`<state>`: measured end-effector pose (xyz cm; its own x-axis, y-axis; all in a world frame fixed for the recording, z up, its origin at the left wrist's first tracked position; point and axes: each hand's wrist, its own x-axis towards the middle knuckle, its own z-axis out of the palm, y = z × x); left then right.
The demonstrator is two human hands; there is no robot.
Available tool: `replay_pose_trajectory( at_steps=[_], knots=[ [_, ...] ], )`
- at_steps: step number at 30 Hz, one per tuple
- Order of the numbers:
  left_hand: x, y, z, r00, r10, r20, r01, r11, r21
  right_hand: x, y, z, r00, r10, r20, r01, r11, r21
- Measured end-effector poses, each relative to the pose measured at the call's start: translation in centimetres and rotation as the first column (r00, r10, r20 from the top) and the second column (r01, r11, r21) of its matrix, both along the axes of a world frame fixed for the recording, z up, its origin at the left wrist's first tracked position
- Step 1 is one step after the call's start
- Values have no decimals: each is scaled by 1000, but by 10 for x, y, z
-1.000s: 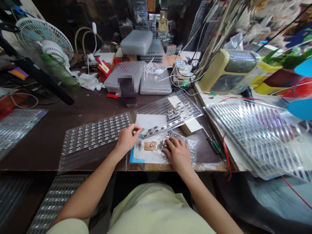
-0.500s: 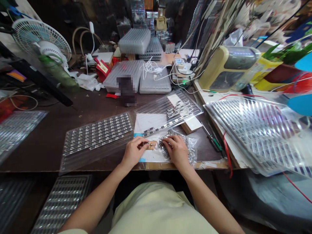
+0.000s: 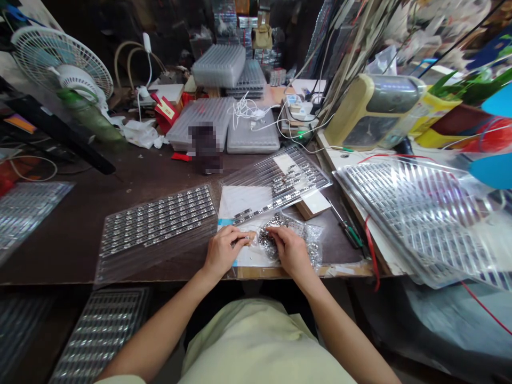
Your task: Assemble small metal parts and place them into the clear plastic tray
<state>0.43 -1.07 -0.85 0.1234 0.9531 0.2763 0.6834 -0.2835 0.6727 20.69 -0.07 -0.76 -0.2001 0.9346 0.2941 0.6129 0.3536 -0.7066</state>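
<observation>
My left hand (image 3: 224,249) is closed in a pinch on a small metal part (image 3: 247,238), above a small brownish piece (image 3: 252,235) on the white sheet (image 3: 250,258). With thumb and fingertips drawn together, my right hand (image 3: 293,249) hovers at a heap of small shiny metal parts (image 3: 265,239). What those fingertips hold, if anything, is too small to make out. The heap lies on an open clear plastic bag (image 3: 316,232), partly hidden by that hand. Just beyond both hands lies a clear ribbed tray (image 3: 256,173) with several metal strip pieces in its grooves.
To the left lies a ribbed tray (image 3: 160,221) filled with rows of metal pieces. A green-handled screwdriver (image 3: 352,234) is at the right, beside stacked clear trays (image 3: 412,213). A fan (image 3: 64,58) and a cream-coloured machine (image 3: 372,112) stand farther back.
My right hand's fingers have drawn closer together at the heap. The left fingers have shifted slightly and still pinch the small part. The whole view has shifted a little.
</observation>
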Motion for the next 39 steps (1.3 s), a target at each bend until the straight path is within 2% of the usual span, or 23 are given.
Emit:
replay_pose_trajectory(
  at_steps=[4,6,12,15,17,22,25,29,33,39],
  knots=[
    [1,0,1,1000,-12,-13,12,1000,-16,-6,-1,1,999,-49,-4,49,998,-43],
    [1,-1,0,1000,-22,17,23,1000,-4,-13,-1,3,998,-52,43,52,999,-14],
    [-7,-2,-2,975,109,196,-123,991,60,-46,2,1,978,-16,207,-5,995,99],
    [-9,-2,-2,972,114,207,-127,991,48,-52,2,-1,968,-1,251,-26,994,106],
    [-9,-1,-1,971,116,209,-127,991,40,-48,1,1,961,0,276,-35,992,120],
    [-8,-1,-2,965,131,227,-139,990,18,-16,-1,6,916,-109,386,42,983,176],
    [-8,0,-2,966,130,222,-134,991,4,-2,-3,3,898,-65,434,-6,987,159],
    [-8,2,2,966,131,224,-133,991,-6,0,-5,-3,912,-57,405,4,992,130],
    [-5,8,10,967,122,223,-127,992,10,-3,-3,-5,957,-71,282,25,986,162],
    [12,9,10,993,-25,120,21,999,33,-3,-2,-2,994,-103,40,96,984,151]
  ],
)
